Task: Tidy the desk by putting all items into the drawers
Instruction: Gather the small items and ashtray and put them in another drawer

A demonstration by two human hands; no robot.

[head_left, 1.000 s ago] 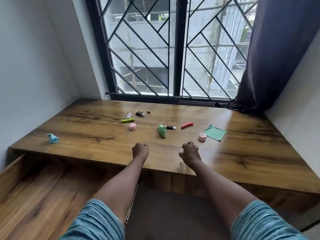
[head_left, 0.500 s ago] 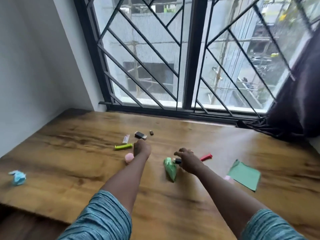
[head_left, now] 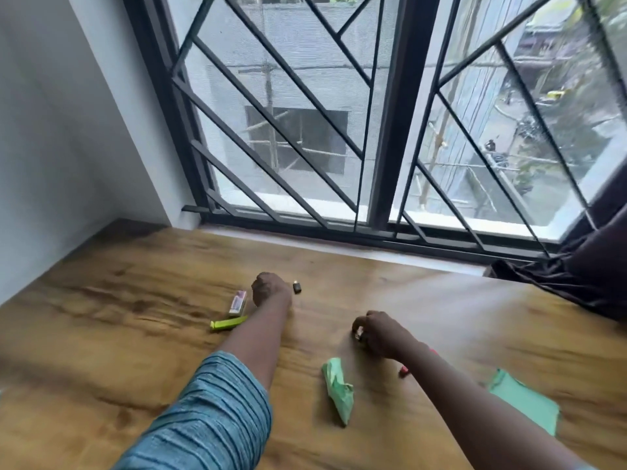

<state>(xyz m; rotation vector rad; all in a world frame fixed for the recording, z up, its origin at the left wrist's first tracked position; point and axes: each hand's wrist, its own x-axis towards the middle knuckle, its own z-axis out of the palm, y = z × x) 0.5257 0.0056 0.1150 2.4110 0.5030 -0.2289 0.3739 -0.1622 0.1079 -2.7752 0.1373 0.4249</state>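
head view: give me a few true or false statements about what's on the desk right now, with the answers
1. The right hand pinches a small object. True.
2. The yellow-green stick lies right of that hand. False: it lies on the desk, left of the left forearm.
3. The crumpled green paper lies between the left forearm and the right forearm. True.
4. The flat green sheet hangs on the window grille. False: it lies on the desk, right of the right forearm.
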